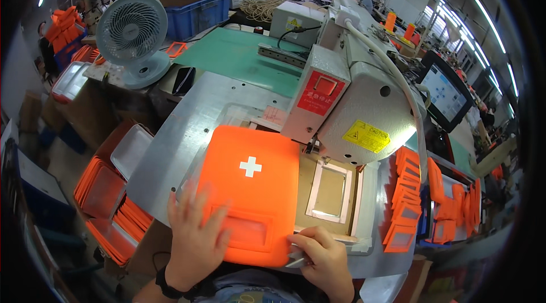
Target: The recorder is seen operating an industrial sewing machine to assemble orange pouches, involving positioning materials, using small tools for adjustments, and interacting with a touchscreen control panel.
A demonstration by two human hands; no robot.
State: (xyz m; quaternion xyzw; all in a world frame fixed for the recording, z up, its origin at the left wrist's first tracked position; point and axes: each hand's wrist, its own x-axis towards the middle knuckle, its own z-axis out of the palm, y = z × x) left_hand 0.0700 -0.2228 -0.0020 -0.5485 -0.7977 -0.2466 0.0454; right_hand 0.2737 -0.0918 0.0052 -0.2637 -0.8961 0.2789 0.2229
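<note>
An orange rectangular case with a white cross and a clear window in its lower part lies flat on the metal table of a sewing machine. My left hand is at its lower left, fingers spread and somewhat blurred, over or touching the edge. My right hand is at the lower right corner, fingers curled round a small pale metal item, too partly hidden to name. Right of the case, under the machine head, is a tan template with a rectangular opening.
A stack of small orange window pieces lies right of the template, near a tray of orange parts. A box of orange panels stands at left, a fan behind it. A screen is at right; people work in the background.
</note>
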